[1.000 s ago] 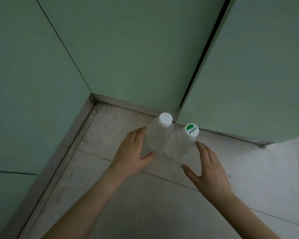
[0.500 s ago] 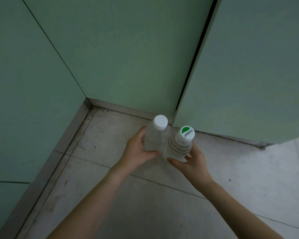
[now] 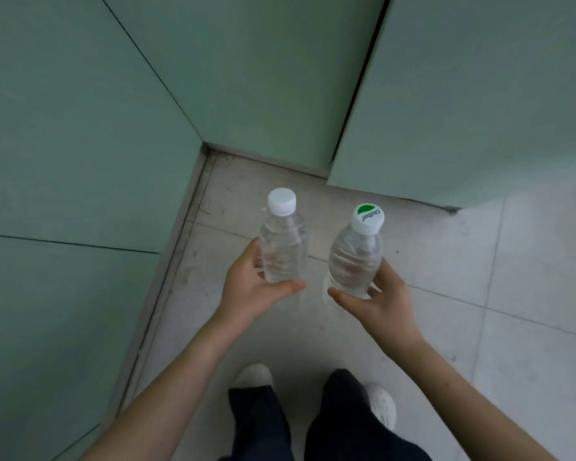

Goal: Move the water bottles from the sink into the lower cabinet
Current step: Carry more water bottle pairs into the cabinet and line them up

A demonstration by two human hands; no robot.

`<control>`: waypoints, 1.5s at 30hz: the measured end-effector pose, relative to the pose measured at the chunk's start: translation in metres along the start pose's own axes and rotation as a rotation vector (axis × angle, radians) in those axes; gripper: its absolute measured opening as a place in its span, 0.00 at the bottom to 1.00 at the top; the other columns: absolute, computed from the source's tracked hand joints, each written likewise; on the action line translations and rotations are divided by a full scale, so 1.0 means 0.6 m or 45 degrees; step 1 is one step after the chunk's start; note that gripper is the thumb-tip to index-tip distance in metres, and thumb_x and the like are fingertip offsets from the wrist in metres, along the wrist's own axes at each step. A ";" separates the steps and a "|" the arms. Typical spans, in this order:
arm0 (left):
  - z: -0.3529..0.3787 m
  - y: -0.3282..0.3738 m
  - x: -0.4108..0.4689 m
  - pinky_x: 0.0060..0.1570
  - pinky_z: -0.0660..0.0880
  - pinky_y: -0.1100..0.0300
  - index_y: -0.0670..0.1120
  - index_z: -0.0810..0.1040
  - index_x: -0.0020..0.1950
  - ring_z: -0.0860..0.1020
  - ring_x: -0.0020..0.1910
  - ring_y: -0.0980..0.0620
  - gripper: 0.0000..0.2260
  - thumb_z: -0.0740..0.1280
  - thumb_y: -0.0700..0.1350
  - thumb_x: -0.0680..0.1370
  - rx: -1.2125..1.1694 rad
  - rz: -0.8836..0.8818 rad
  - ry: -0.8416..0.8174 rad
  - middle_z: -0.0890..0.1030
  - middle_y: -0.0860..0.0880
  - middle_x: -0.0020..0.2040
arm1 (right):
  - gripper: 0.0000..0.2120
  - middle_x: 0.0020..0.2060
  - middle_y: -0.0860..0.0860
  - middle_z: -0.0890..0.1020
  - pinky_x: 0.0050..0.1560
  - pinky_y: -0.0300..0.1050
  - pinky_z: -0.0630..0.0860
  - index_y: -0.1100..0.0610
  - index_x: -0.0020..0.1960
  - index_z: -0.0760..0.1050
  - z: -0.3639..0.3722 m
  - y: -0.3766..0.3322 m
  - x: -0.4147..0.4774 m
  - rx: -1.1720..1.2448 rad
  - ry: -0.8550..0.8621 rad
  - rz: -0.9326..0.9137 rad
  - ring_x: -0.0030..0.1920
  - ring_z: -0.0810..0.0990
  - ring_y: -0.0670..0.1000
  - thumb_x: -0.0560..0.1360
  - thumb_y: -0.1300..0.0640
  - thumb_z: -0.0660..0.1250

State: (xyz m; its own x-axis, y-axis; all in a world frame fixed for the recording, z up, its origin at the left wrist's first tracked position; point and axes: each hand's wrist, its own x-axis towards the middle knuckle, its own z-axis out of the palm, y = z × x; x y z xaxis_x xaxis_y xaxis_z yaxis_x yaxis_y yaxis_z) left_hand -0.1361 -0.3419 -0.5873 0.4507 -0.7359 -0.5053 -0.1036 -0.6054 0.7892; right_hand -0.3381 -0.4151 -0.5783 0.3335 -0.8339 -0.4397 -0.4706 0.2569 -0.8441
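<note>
Raising white-capped bottle (image 3: pixel 283 251) and green-capped bottle (image 3: pixel 354 257), now apart

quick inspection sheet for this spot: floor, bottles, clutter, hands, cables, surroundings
surface: pale tiled floor, grime marks near the corner.
job's things: white-capped bottle and green-capped bottle, both roughly upright, held clear of the floor, apart from each other.
clutter: nothing seen.
grippers: left hand grips the white-capped bottle; right hand grips the green-capped bottle.
cables: nothing seen.
surroundings: green cabinet panels on the left, ahead and on the right; the person's shoes and dark trousers below.
</note>
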 end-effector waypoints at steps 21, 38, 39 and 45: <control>-0.400 0.689 -0.737 0.50 0.81 0.46 0.53 0.75 0.51 0.84 0.46 0.51 0.25 0.82 0.52 0.60 -0.154 0.120 0.182 0.85 0.49 0.45 | 0.21 0.45 0.48 0.85 0.46 0.36 0.78 0.55 0.56 0.78 -0.292 -0.822 -0.631 0.072 0.076 -0.350 0.46 0.84 0.45 0.66 0.60 0.80; -0.277 0.676 -1.033 0.38 0.75 0.68 0.57 0.73 0.50 0.83 0.40 0.63 0.22 0.80 0.40 0.67 -0.751 -0.065 1.231 0.86 0.58 0.41 | 0.13 0.40 0.50 0.85 0.43 0.45 0.80 0.54 0.49 0.79 -0.290 -0.888 -0.678 -0.146 -0.894 -0.709 0.41 0.85 0.50 0.69 0.64 0.77; -0.263 0.667 -1.062 0.39 0.76 0.67 0.55 0.74 0.52 0.84 0.41 0.60 0.22 0.80 0.40 0.66 -0.799 -0.082 1.308 0.86 0.55 0.43 | 0.12 0.40 0.50 0.85 0.43 0.45 0.80 0.54 0.49 0.79 -0.279 -0.888 -0.692 -0.161 -0.967 -0.725 0.41 0.85 0.50 0.69 0.63 0.77; -0.179 0.602 -1.259 0.37 0.77 0.68 0.47 0.76 0.56 0.84 0.39 0.56 0.27 0.80 0.45 0.60 -1.032 -0.222 1.727 0.85 0.43 0.46 | 0.12 0.40 0.50 0.86 0.42 0.44 0.80 0.55 0.48 0.79 -0.223 -0.864 -0.835 -0.245 -1.370 -0.767 0.41 0.85 0.50 0.69 0.61 0.78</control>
State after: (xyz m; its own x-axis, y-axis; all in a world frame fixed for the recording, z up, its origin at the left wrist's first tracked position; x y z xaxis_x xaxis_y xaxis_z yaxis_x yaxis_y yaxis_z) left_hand -0.4189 0.0279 0.1169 0.8740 0.3954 -0.2824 0.3109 -0.0086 0.9504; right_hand -0.3703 -0.1956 0.1209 0.9933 0.0517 -0.1031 -0.0924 -0.1785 -0.9796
